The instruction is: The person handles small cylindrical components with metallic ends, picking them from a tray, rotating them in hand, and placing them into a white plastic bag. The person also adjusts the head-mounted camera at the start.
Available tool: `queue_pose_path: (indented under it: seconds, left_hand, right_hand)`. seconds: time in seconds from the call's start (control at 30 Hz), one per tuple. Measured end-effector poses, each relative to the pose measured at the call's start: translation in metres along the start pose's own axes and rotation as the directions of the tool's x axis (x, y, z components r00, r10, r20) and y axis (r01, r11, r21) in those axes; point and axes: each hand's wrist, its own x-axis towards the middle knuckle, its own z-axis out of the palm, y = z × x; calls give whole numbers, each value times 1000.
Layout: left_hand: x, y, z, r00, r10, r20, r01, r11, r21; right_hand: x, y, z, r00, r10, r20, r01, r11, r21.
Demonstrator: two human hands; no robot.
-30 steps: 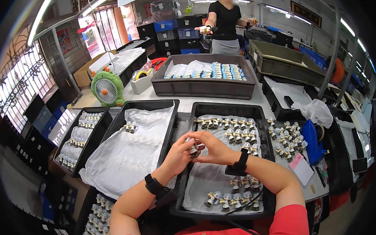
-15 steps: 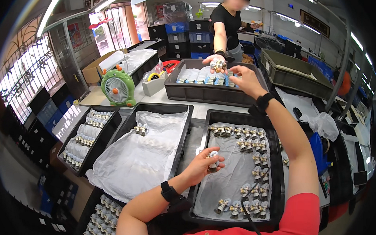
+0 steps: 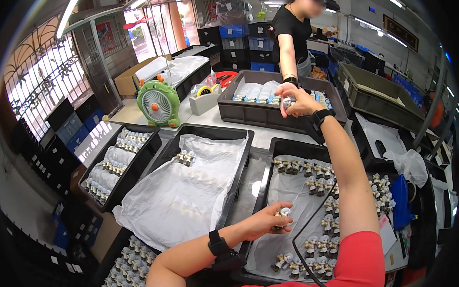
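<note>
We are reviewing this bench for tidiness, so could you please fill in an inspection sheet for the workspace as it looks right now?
Surface: pale worktable, mostly covered by trays.
Job's things: small figurines in the right black tray; far grey tray also stocked.
Clutter: green desk fan, tape roll.
Grippers: left hand holds a figurine; right hand holds another over the grey tray.
Cables: black lead across the right tray.
Surroundings: another person beyond the table, stacked crates.

Single head view, looking steeply down, close over black trays (image 3: 270, 145).
</note>
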Motion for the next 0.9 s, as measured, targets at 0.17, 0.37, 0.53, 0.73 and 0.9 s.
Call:
queue_pose_path:
  seconds: [0.17, 0.37, 0.53, 0.73, 0.9]
  left_hand:
    - [3, -6, 2, 990, -48, 134, 9, 961, 276]
    - [5, -9, 7, 987, -40, 157, -68, 773, 631]
    - [13, -11, 10, 981, -164, 104, 12, 582, 813]
    - [14, -19, 17, 972, -227, 60, -19, 176, 984]
    - [4, -6, 22, 994, -97, 52, -41, 107, 993]
  right_hand:
    - [-25, 12, -6, 875, -166, -455, 173, 984, -27]
    - [-112, -32, -8, 900, 36, -434, 204, 845, 494]
    - [-185, -63, 35, 987, 158, 13, -93, 512, 854]
    - [-235, -85, 71, 958, 114, 265, -288, 406, 867]
    - [-242, -74, 89, 974, 96, 203, -222, 280, 934]
